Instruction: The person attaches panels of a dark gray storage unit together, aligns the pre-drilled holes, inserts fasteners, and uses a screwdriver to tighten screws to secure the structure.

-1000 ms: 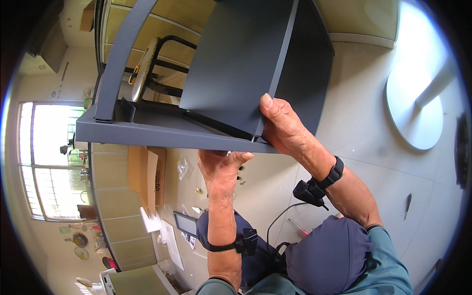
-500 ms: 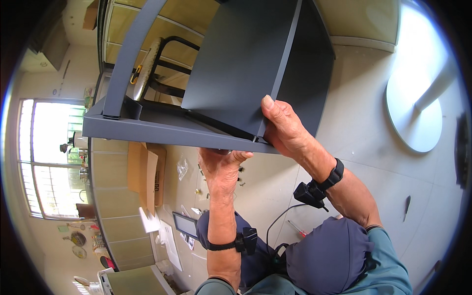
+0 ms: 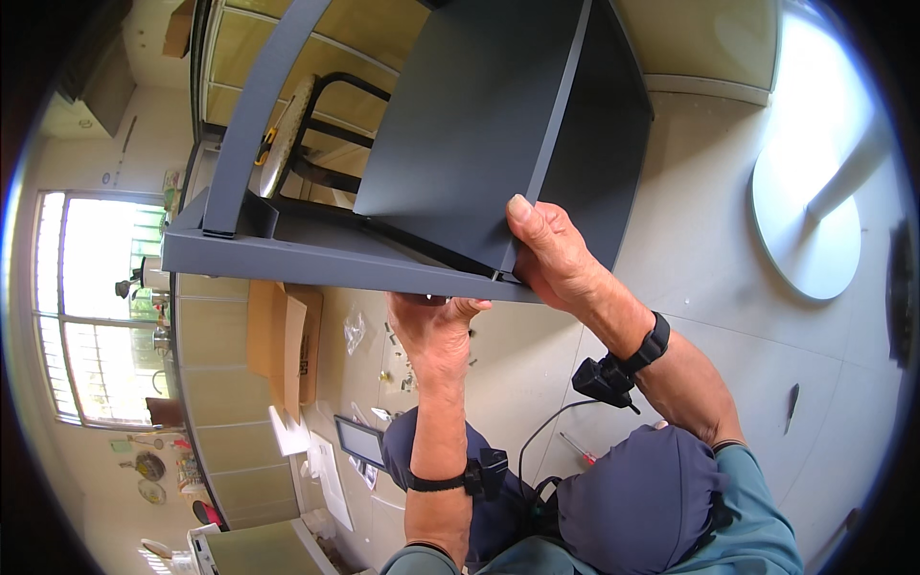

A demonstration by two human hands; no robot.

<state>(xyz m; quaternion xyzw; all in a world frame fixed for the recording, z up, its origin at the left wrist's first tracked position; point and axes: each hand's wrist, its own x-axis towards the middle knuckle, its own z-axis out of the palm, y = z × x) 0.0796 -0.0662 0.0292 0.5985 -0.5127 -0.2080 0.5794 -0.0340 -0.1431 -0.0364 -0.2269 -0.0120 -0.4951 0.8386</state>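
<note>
A dark grey piece of furniture (image 3: 470, 105), made of flat panels and a frame, stands tilted before me. Its near rail (image 3: 335, 269) crosses above my left hand (image 3: 433, 335), whose thumb presses the rail's underside; the other fingers are mostly hidden behind it. My right hand (image 3: 556, 251) is closed round the panel's edge where it meets the rail, thumb on the panel face and fingertips out of sight. Between panel and rail runs a narrow dark gap, with a small pin near my right hand.
Behind the frame is a stool (image 3: 292, 134) with a yellow-handled tool on its seat. An open cardboard box (image 3: 278, 345), scattered small hardware (image 3: 391, 376) and a red-handled screwdriver (image 3: 579, 448) lie on the floor. A round white pedestal base (image 3: 805, 230) stands at right.
The rail and panel joint have dipped very slightly. Both hands keep nearly the same hold, the right thumb a touch lower.
</note>
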